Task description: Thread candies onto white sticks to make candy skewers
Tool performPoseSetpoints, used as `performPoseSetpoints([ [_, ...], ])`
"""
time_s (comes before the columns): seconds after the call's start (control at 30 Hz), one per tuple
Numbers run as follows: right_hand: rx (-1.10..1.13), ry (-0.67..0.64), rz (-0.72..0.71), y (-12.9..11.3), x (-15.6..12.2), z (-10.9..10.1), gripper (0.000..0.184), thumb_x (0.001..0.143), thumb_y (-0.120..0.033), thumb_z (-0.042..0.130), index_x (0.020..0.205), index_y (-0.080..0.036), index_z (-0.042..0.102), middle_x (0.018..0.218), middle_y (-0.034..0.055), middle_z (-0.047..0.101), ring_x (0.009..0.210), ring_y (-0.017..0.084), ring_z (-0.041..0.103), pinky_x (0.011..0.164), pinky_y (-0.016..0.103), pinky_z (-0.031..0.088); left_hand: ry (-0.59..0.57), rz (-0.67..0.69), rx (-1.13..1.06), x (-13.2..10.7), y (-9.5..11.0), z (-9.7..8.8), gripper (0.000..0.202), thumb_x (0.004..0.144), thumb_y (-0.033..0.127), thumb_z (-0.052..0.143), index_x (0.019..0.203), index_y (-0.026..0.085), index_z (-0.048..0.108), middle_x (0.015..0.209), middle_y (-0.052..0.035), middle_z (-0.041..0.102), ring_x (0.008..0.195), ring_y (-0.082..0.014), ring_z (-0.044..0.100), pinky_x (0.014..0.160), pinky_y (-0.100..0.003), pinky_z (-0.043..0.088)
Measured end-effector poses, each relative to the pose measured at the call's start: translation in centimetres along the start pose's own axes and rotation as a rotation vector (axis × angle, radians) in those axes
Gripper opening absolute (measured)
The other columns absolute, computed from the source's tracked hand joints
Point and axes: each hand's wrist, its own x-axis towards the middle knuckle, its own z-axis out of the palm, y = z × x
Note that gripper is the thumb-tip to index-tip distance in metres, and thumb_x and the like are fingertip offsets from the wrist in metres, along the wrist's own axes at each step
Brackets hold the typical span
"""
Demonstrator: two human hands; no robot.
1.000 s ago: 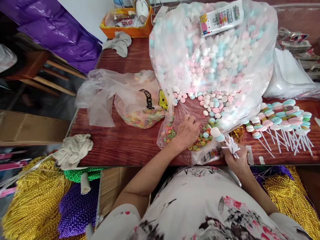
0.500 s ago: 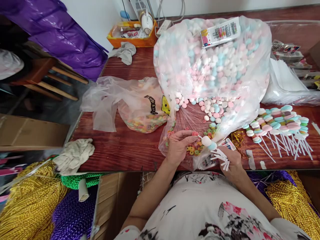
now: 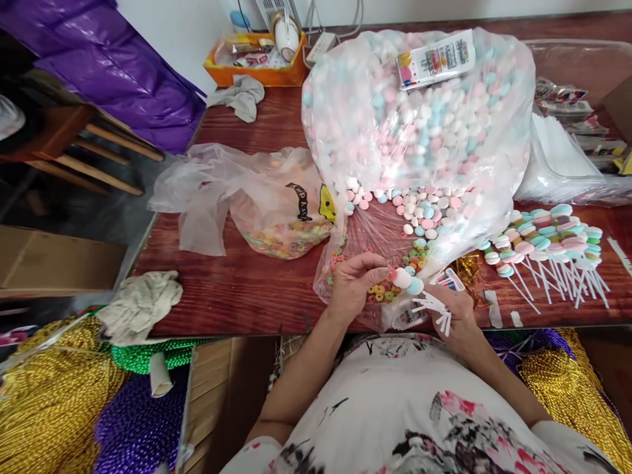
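Note:
My left hand (image 3: 354, 282) is pinched on a small red candy ring (image 3: 392, 273) and presses it against the tip of a stick that carries a white and a blue marshmallow (image 3: 407, 282). My right hand (image 3: 454, 316) is closed round a bundle of white sticks (image 3: 434, 307), one of them the marshmallow stick. Both hands hover over loose coloured candy rings (image 3: 382, 293) lying on the spread mouth of a big clear bag of pink, white and blue marshmallows (image 3: 419, 125).
Finished marshmallow sticks (image 3: 548, 240) lie in a row on the right of the red wooden table (image 3: 237, 289). A smaller bag of candy rings (image 3: 281, 210) sits to the left. A rag (image 3: 141, 303) lies at the table's left corner; gold, purple and green bead strands (image 3: 59, 401) lie below.
My left hand lifted off the loose rings with one pinched and brought it to the stick's tip. My right hand swung the sticks to the left. The camera tilted slightly.

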Motion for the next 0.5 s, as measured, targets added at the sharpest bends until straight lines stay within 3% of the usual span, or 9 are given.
performPoseSetpoints([
  [0.1,0.016,0.001,0.001,0.3,0.0,0.2,0.035,0.099,-0.016,0.053,0.129,-0.027,0.069,0.100,0.0050,0.080,0.083,0.020,0.076,0.071,0.032,0.061,-0.030,-0.040,-0.033,0.3,-0.2,0.1,0.031,0.066,0.043,0.094,0.088,0.023,0.083,0.080,-0.0019,0.073,0.072,-0.0138,0.066,0.067,-0.027,0.057],
  [0.23,0.037,-0.003,0.025,0.3,0.0,0.3,0.033,0.100,-0.017,0.052,0.126,-0.024,0.070,0.101,0.0065,0.079,0.083,0.021,0.076,0.074,0.032,0.062,-0.074,0.057,0.033,-0.3,-0.7,1.0,0.026,0.077,0.048,0.086,0.085,0.024,0.084,0.099,-0.0077,0.077,0.096,-0.0215,0.072,0.091,-0.037,0.059],
  [0.37,0.111,0.024,0.105,-0.4,-0.1,0.5,0.022,0.099,-0.018,0.050,0.096,-0.022,0.071,0.073,0.0015,0.069,0.067,0.019,0.069,0.072,0.033,0.060,-0.108,0.019,-0.009,-1.5,-1.5,1.8,0.029,0.082,0.054,0.080,0.091,0.027,0.084,0.101,-0.0076,0.081,0.101,-0.0274,0.075,0.101,-0.050,0.058],
  [0.5,0.091,0.055,0.087,-1.2,0.3,0.8,0.023,0.098,-0.015,0.050,0.084,-0.023,0.065,0.061,-0.0019,0.058,0.054,0.016,0.056,0.067,0.031,0.057,-0.124,0.045,-0.013,-2.5,-2.6,2.0,0.026,0.083,0.052,0.079,0.088,0.026,0.084,0.099,-0.0069,0.082,0.097,-0.0277,0.077,0.102,-0.050,0.058],
])
